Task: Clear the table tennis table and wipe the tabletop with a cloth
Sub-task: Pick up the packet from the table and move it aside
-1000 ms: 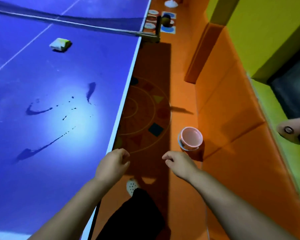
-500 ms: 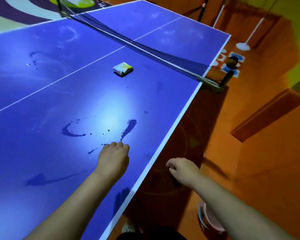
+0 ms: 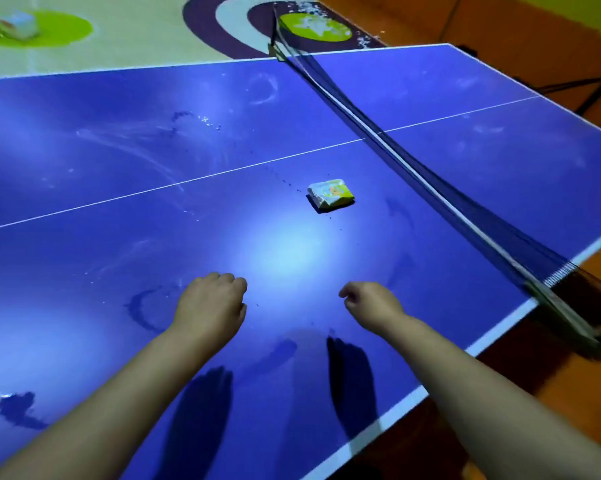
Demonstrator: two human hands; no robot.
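Both hands hover over the near half of the blue table tennis table (image 3: 84, 271), apart from each other. The left hand (image 3: 210, 306) has its fingers loosely curled under, empty as far as its back shows; the right hand (image 3: 371, 306) is relaxed too, fingers bent, grasping nothing. A small white and green packet (image 3: 330, 195) lies flat on the tabletop at 12 o'clock from the hands, near the net (image 3: 430, 188). A dark wet ring (image 3: 141, 311) sits at 9 o'clock of the left hand, a puddle (image 3: 15, 408) at 8 o'clock
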